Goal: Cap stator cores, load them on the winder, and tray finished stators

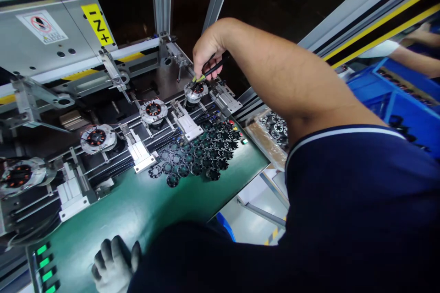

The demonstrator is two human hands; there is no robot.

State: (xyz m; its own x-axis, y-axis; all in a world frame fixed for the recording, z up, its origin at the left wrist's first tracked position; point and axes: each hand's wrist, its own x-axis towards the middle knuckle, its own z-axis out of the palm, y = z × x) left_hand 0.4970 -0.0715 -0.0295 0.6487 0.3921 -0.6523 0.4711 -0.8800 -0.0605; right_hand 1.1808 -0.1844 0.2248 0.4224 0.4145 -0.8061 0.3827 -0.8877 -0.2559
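Observation:
My bare right hand [209,55] is closed around a slim black-and-yellow hand tool [213,69], its exact kind unclear. The tool's tip is at the farthest round motor stator [196,89], which has copper windings and sits in a metal fixture. Whether the tip touches a wire is too small to make out. My left hand [113,268], in a pale glove with grey fingertips, lies on the green worktop [165,210] near its front edge, fingers apart and holding nothing. More wound stators [153,109] sit in fixtures along the row.
Many black ring-shaped parts [195,158] lie grouped on the worktop. White slide blocks [140,153] line the fixtures. Green-lit buttons [44,263] are at the left corner. A box of rings [275,126] stands beyond the right edge. Another person's arm [417,52] shows over blue bins [409,96].

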